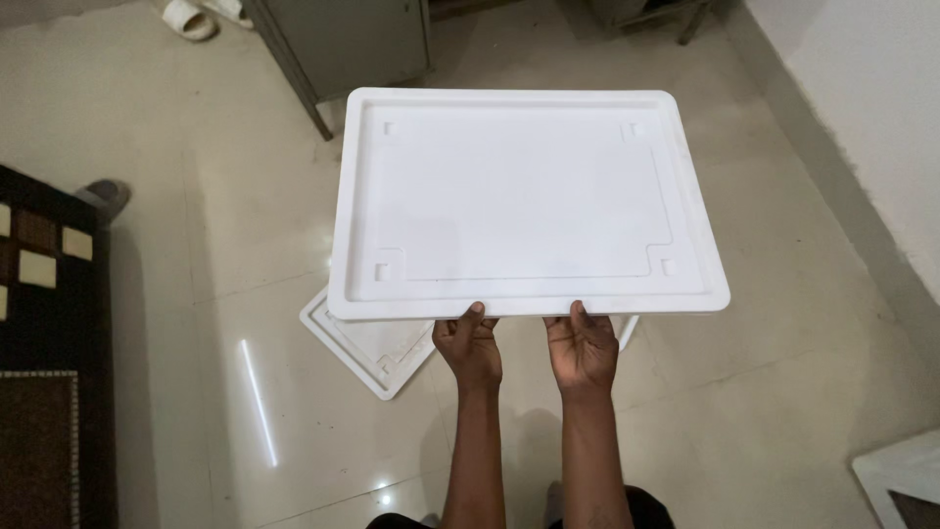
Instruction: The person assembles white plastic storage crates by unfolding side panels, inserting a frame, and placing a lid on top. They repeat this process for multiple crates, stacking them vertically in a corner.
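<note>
I hold a large white rectangular plastic panel (529, 196) flat in front of me, above the floor. It has a raised rim and small square notches near its corners. My left hand (470, 348) grips its near edge, thumb on top. Just to the right, my right hand (583, 345) grips the same edge the same way. A second white panel (377, 353) lies on the tiled floor below, mostly hidden by the held one.
A grey metal cabinet (348, 44) stands at the back. A dark patterned rug (44, 392) lies at the left, with a grey slipper (103, 196) beside it and white slippers (191, 18) further back. A white wall (871, 108) runs along the right; a white object's corner (901, 475) sits bottom right.
</note>
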